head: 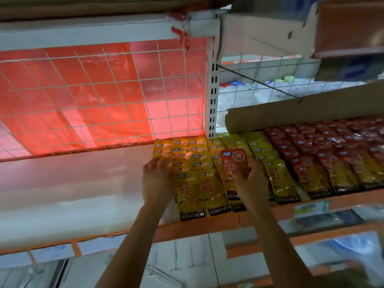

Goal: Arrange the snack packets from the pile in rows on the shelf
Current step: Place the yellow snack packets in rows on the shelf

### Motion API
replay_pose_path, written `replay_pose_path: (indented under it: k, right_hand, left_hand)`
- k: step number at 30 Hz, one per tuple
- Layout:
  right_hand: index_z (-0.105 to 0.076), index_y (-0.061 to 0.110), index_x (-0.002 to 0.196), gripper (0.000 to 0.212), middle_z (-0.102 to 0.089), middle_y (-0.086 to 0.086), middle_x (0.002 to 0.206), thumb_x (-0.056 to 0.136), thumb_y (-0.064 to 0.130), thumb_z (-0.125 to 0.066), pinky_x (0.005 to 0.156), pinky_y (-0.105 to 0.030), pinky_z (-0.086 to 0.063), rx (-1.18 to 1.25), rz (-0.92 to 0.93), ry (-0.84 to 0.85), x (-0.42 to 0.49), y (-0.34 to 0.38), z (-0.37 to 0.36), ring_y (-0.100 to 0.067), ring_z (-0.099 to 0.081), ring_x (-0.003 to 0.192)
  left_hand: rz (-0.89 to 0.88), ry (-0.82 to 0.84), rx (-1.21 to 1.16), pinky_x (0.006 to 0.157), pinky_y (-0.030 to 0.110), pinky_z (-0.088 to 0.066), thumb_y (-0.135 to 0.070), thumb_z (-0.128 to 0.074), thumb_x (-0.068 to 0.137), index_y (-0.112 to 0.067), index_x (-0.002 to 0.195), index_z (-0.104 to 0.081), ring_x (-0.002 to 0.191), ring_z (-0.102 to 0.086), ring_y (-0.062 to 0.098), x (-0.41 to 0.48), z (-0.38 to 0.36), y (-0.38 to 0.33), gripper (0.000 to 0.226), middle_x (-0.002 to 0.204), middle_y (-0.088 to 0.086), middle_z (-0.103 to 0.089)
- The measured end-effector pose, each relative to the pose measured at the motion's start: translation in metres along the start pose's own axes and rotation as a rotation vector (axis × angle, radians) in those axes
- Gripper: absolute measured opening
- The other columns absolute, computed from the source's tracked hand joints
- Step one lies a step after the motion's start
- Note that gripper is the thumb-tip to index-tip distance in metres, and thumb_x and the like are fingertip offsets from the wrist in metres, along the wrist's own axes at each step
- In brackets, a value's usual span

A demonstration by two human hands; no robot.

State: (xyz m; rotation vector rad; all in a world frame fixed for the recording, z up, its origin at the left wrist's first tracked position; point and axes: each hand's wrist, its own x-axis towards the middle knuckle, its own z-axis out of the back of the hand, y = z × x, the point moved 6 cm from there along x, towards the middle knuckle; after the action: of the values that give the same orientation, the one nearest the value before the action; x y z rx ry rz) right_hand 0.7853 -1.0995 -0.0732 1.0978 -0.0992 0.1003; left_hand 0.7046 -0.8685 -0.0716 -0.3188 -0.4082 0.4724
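Rows of yellow snack packets [193, 190] lie overlapped on the white shelf [83, 183], with rows of red packets [324, 154] to their right. My right hand [252, 179] holds a red-topped packet [232, 163] upright over the yellow rows. My left hand [156, 179] rests flat, fingers spread, on the left edge of the yellow rows. Whether it grips a packet there cannot be told.
A white wire grid [99, 96] backs the shelf, with red plastic sheeting behind it. A slotted white upright [213, 96] divides the bays. A cardboard flap [301, 111] overhangs the red rows. The orange shelf lip [187, 227] runs along the front.
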Motion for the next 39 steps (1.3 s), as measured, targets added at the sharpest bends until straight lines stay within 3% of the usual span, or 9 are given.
replay_pose_path:
  k: [7,14,17,22,25,28,34,37,39]
  right_hand:
    - [-0.049,0.016,0.131,0.037,-0.062,-0.001,0.104,0.098,0.030,-0.049,0.075,-0.030,-0.041,-0.007,-0.013,-0.075,0.017,-0.029,0.051,-0.016,-0.057,0.085]
    - [-0.049,0.019,0.132,0.035,-0.058,0.006,0.081,0.097,0.021,-0.046,0.066,-0.035,-0.050,0.026,-0.030,-0.110,0.070,-0.078,0.131,-0.015,-0.059,0.069]
    - [-0.050,0.021,0.131,0.034,-0.061,0.003,0.093,0.097,0.019,-0.047,0.067,-0.035,-0.050,0.010,0.004,-0.088,0.095,-0.098,0.169,-0.017,-0.060,0.077]
    - [-0.052,0.024,0.118,0.026,-0.059,0.007,0.073,0.095,0.016,-0.049,0.047,-0.023,-0.040,0.042,0.013,-0.068,0.124,-0.136,0.228,-0.009,-0.053,0.055]
    - [-0.046,0.033,0.118,0.029,-0.058,0.008,0.074,0.095,0.015,-0.047,0.039,-0.019,-0.038,0.073,-0.001,-0.053,0.147,-0.155,0.260,-0.005,-0.053,0.050]
    - [-0.048,0.016,0.120,0.025,-0.052,0.006,0.069,0.096,0.011,-0.045,0.038,-0.018,-0.035,0.080,0.007,-0.091,0.169,-0.170,0.288,-0.005,-0.049,0.049]
    - [-0.045,0.014,0.129,0.032,-0.062,-0.007,0.082,0.097,0.013,-0.045,0.059,-0.035,-0.047,0.036,0.057,-0.099,0.204,-0.188,0.313,-0.022,-0.057,0.065]
    - [-0.041,0.009,0.132,0.038,-0.057,-0.002,0.072,0.095,0.006,-0.045,0.053,-0.030,-0.042,-0.007,0.113,-0.025,0.209,-0.196,0.312,-0.016,-0.053,0.057]
    - [-0.036,0.011,0.138,0.045,-0.059,-0.010,0.072,0.094,0.003,-0.045,0.053,-0.029,-0.042,-0.063,0.127,0.013,0.208,-0.202,0.309,-0.019,-0.053,0.057]
  left_hand:
    - [-0.186,0.068,-0.053,0.106,0.035,-0.026,-0.030,-0.053,0.093,-0.020,0.132,-0.053,0.128,-0.039,0.028,-0.004,-0.037,-0.104,0.041,0.137,0.008,-0.048]
    - [-0.296,0.132,-0.071,0.108,0.037,-0.031,-0.032,-0.052,0.093,-0.023,0.137,-0.047,0.132,-0.034,0.026,-0.004,-0.089,-0.237,0.045,0.139,0.004,-0.046]
    - [-0.295,0.138,-0.081,0.108,0.038,-0.031,-0.031,-0.050,0.093,-0.026,0.137,-0.045,0.130,-0.036,0.026,-0.008,-0.111,-0.290,0.044,0.137,0.003,-0.047]
    - [-0.288,0.175,-0.067,0.111,0.038,-0.029,-0.016,-0.052,0.087,-0.025,0.142,-0.039,0.135,-0.030,0.027,-0.026,-0.146,-0.361,0.057,0.144,0.002,-0.039]
    - [-0.275,0.153,-0.088,0.109,0.038,-0.028,-0.010,-0.060,0.080,-0.022,0.137,-0.046,0.133,-0.030,0.029,-0.036,-0.157,-0.392,0.060,0.143,0.004,-0.040]
    - [-0.275,0.167,-0.059,0.107,0.034,-0.027,-0.014,-0.064,0.078,-0.019,0.135,-0.048,0.131,-0.033,0.026,-0.045,-0.171,-0.413,0.060,0.142,0.002,-0.042]
    - [-0.294,0.083,-0.079,0.100,0.047,-0.040,-0.023,-0.058,0.091,-0.013,0.124,-0.060,0.125,-0.044,0.029,-0.057,-0.184,-0.431,0.035,0.133,0.007,-0.053]
    - [-0.292,0.027,-0.086,0.100,0.052,-0.041,-0.020,-0.063,0.088,-0.009,0.119,-0.064,0.124,-0.047,0.032,-0.066,-0.186,-0.431,0.033,0.130,0.011,-0.056]
    - [-0.276,0.028,-0.077,0.102,0.052,-0.039,-0.020,-0.063,0.088,-0.010,0.121,-0.063,0.127,-0.045,0.030,-0.070,-0.188,-0.428,0.035,0.132,0.009,-0.054]
